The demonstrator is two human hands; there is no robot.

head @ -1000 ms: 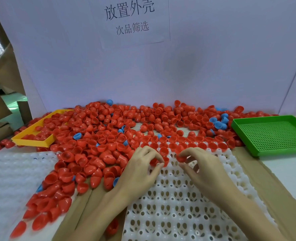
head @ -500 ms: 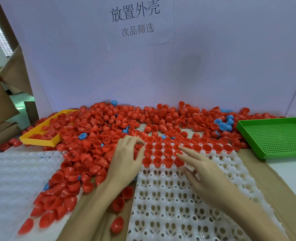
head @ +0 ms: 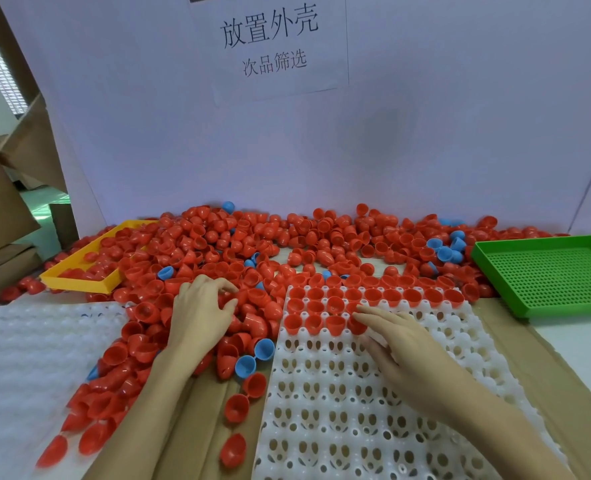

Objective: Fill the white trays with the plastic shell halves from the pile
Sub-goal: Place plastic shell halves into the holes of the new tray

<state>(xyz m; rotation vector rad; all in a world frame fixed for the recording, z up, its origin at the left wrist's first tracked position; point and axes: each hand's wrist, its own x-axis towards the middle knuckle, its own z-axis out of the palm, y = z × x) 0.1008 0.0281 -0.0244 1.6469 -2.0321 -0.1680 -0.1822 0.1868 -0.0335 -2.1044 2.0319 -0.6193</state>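
Observation:
A big pile of red shell halves (head: 322, 237), with a few blue ones (head: 446, 252), covers the back of the table. The white tray (head: 356, 417) lies in front of me; its far rows hold red shells (head: 373, 295) seated open side up. My left hand (head: 200, 315) rests on the pile left of the tray, fingers curled, thumb and index pinching a red shell (head: 227, 299). My right hand (head: 396, 341) lies flat on the tray, its straight fingertips touching a shell in the third row (head: 356, 325).
A second white tray (head: 27, 358) lies at the near left. A yellow tray (head: 79, 280) sits half buried at the back left, a green perforated tray (head: 547, 275) at the right. Loose shells (head: 235, 408) lie on the cardboard (head: 200, 427) beside my left forearm.
My left hand has moved left off the tray into the pile. My right hand has gone from pinching a shell to lying flat. More of the third row holds shells.

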